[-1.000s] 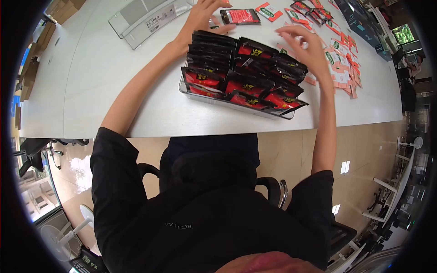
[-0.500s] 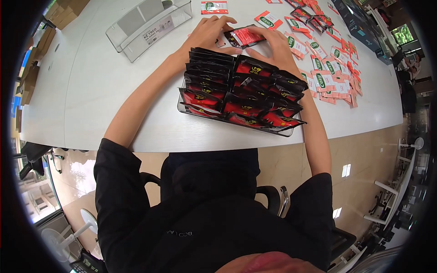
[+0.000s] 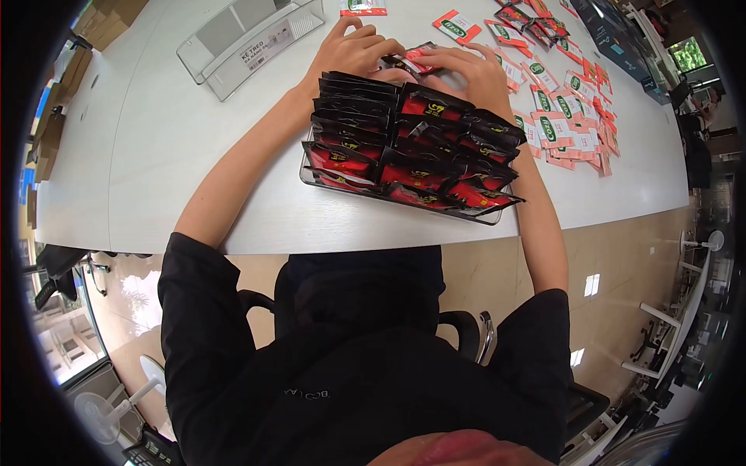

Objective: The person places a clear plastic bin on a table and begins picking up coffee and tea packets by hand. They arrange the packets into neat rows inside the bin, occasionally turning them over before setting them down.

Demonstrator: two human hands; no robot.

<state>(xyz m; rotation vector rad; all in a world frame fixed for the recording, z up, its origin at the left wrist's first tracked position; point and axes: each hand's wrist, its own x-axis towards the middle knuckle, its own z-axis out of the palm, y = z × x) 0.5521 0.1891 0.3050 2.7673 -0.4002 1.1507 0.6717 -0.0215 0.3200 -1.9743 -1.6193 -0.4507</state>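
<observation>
Behind a clear tray [image 3: 326, 185], my left hand [image 3: 353, 54] and my right hand [image 3: 472, 74] hold a red-and-black coffee sachet [image 3: 416, 56] from its two sides. The fingers of both are bent around its edges, and the packets in front hide part of the thumbs. Rows of similar black-and-red coffee sachets [image 3: 420, 177] stand upright in the tray, between my forearms and close to my wrists.
A clear plastic rack [image 3: 252, 50] with a label lies at the upper left. Many orange-and-white Cozy sachets [image 3: 556, 128] are scattered on the right of the white table [image 3: 140, 179], with more black-red sachets [image 3: 536, 27] behind. Dark boxes [image 3: 614, 43] line the far right edge.
My hands have closed in on the coffee sachet, which now looks tilted and more covered by my fingers. The full tray stays in place; the whole view has shifted slightly.
</observation>
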